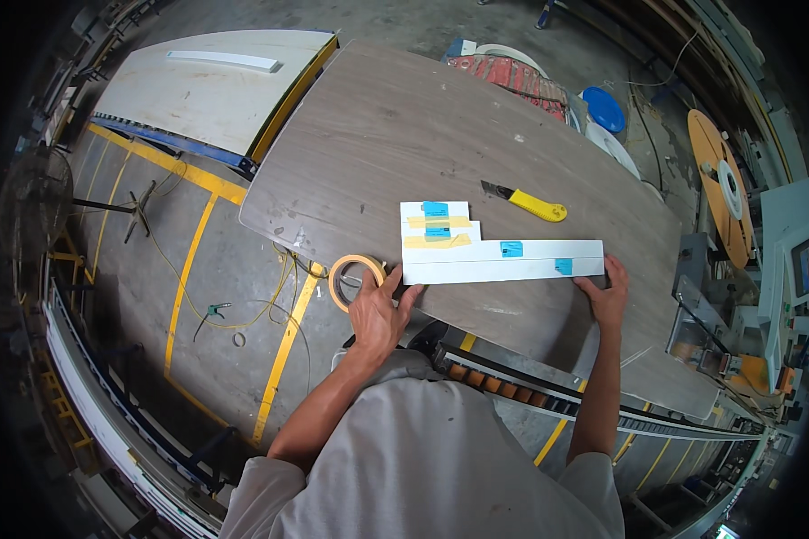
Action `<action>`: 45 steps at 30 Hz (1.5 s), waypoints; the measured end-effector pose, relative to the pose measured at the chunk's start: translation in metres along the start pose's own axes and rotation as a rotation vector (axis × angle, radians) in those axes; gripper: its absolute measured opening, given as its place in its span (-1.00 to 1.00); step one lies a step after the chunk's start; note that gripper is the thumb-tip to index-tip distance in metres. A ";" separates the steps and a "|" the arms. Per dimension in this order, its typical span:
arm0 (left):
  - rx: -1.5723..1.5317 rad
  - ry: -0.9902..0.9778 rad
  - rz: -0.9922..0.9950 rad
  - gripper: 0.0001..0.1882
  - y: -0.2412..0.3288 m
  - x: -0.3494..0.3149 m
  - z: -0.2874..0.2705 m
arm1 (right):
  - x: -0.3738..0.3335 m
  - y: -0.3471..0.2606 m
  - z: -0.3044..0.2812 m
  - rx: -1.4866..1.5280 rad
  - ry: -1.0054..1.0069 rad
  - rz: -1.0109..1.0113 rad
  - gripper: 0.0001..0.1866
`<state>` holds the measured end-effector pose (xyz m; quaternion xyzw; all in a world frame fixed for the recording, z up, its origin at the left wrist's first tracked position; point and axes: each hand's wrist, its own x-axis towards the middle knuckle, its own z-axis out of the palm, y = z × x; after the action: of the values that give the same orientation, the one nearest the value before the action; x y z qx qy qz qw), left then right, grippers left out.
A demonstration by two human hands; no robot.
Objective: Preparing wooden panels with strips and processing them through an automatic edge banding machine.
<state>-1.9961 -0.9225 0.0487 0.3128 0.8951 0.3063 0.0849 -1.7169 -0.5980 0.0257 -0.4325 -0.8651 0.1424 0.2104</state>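
A stack of white strips lies on the brown wood-grain table, with shorter white pieces at its left end. Yellow tape strips cross the short pieces, and small blue labels are stuck on several strips. My left hand has its thumb and index finger at the stack's lower left corner. A roll of masking tape is hooked over its other fingers, at the table edge. My right hand grips the stack's right end between thumb and fingers. A yellow utility knife rests beyond the stack, blade out.
The table has a second pale-topped table beside it at the far left, bearing one white strip. A fan stands at the left. Hoses and an air gun lie on the floor. Machinery borders the right side.
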 end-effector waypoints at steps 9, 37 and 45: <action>-0.222 -0.055 -0.010 -0.66 0.005 -0.008 -0.047 | -0.006 -0.049 -0.022 0.020 0.201 -0.027 -0.46; -0.131 -0.380 0.155 -0.73 0.046 0.034 -0.113 | -0.027 -0.230 0.027 0.520 -0.145 -0.243 -0.89; 0.552 -0.350 0.076 -0.66 0.048 0.073 -0.046 | -0.022 -0.215 0.072 0.218 -0.019 -0.222 -0.87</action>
<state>-2.0458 -0.8710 0.1170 0.4053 0.9037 -0.0035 0.1378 -1.8888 -0.7460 0.0496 -0.3074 -0.8891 0.2154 0.2621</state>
